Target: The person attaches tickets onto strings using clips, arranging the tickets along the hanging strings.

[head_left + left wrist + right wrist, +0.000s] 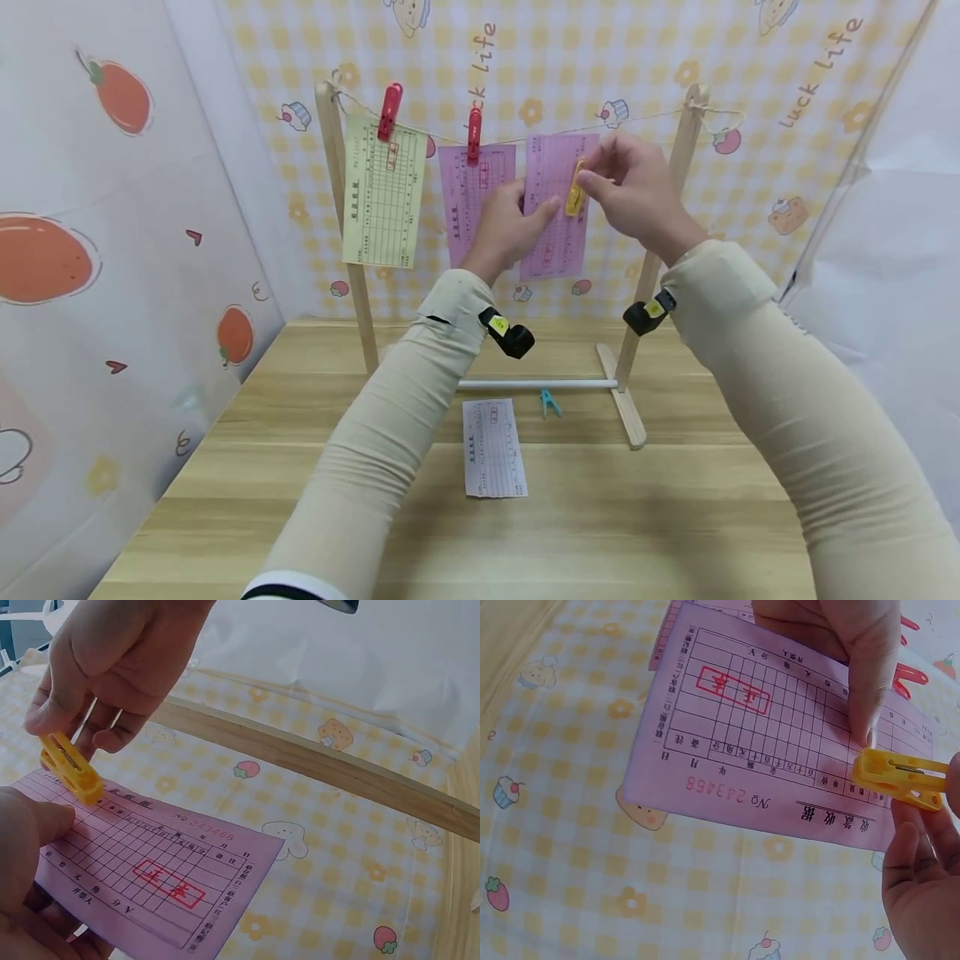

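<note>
My left hand pinches a pink receipt slip between thumb and fingers, its upper edge at the string. My right hand grips a yellow clothespin by its handle end. In the right wrist view, the nose of the clothespin overlaps the slip's printed face, right by the left fingertip. Left of this slip, another pink slip hangs under a red clothespin, partly behind my left hand. A pale yellow slip hangs farther left from a second red clothespin.
The string runs between two wooden posts, left and right, joined low down by a white rod. Another slip lies on the wooden table, near a teal clothespin. A checked cloth hangs behind.
</note>
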`<state>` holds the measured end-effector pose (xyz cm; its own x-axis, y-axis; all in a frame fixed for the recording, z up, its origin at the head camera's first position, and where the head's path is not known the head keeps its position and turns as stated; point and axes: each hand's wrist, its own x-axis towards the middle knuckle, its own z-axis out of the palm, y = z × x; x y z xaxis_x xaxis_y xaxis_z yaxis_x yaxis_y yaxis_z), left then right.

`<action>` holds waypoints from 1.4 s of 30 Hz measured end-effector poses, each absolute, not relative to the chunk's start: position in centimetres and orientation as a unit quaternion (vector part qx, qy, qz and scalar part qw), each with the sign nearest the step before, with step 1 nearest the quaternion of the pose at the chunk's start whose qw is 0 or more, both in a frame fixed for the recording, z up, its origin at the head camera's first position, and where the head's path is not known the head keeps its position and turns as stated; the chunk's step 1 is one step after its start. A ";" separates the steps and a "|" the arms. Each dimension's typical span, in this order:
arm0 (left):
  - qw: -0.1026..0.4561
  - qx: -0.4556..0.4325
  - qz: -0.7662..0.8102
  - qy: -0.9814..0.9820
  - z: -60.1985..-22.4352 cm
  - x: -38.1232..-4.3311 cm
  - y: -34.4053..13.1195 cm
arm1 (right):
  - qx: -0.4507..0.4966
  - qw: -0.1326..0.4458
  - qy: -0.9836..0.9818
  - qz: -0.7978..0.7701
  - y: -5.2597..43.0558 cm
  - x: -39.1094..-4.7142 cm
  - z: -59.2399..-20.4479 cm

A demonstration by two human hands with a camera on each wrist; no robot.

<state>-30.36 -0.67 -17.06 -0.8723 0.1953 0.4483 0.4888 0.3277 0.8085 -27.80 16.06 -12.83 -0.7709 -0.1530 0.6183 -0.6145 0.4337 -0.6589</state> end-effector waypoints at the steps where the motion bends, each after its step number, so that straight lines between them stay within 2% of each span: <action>1: 0.134 -0.212 -0.543 -0.801 -17.2 -30.4 -0.7 | 0.238 0.251 -0.807 0.478 16.0 -27.9 -12.8; 7: 0.131 -0.207 -0.567 -0.787 -17.3 -30.4 -0.6 | 0.245 0.299 -0.776 0.499 15.4 -28.2 -12.0; 27: 0.106 -0.157 -0.596 -0.780 -17.7 -29.8 0.6 | 0.185 0.367 -0.750 0.519 14.1 -29.4 -8.8; 34: 0.099 -0.131 -0.601 -0.782 -17.8 -29.7 0.8 | 0.217 0.384 -0.713 0.545 13.2 -29.7 -7.9; 42: 0.099 -0.121 -0.609 -0.778 -17.8 -29.7 0.7 | 0.210 0.361 -0.717 0.558 12.6 -30.6 -7.0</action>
<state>-29.74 0.72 -17.82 -0.9509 0.0680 0.3019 0.3093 0.2289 0.9230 -30.59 12.57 -7.03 -0.6506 0.1026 0.7524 -0.7043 0.2892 -0.6484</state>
